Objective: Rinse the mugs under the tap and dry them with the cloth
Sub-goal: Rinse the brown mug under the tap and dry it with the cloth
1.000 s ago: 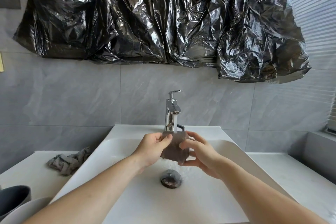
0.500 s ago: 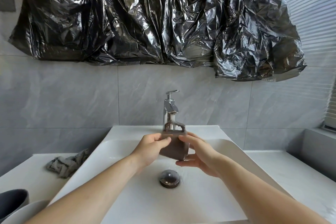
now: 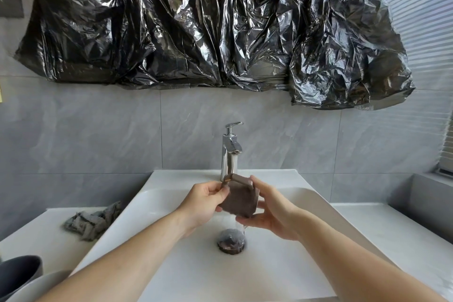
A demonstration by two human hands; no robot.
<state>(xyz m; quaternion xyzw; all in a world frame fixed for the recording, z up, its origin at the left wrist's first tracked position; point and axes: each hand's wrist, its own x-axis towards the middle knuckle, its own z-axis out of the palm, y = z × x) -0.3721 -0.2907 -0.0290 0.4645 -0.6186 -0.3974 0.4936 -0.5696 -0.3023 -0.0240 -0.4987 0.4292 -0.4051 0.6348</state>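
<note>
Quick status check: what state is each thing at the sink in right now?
brown mug: tilted over the basin, handle up, water spilling out
left hand: grips mug
right hand: holds mug
tap: flow not visible
drain plug: wet
grey cloth: crumpled on counter, unused

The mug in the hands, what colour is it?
The mug is a dull dark brown, handle included, as the head view shows.

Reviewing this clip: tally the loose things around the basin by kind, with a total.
Brown square-sided mug with handle, held in both hands under the tap: 1
Dark grey mug, bottom-left edge, partly cut off: 1
Crumpled grey cloth on the left counter: 1
Pale rounded dish, bottom-left, partly cut off: 1
Total: 4
</note>
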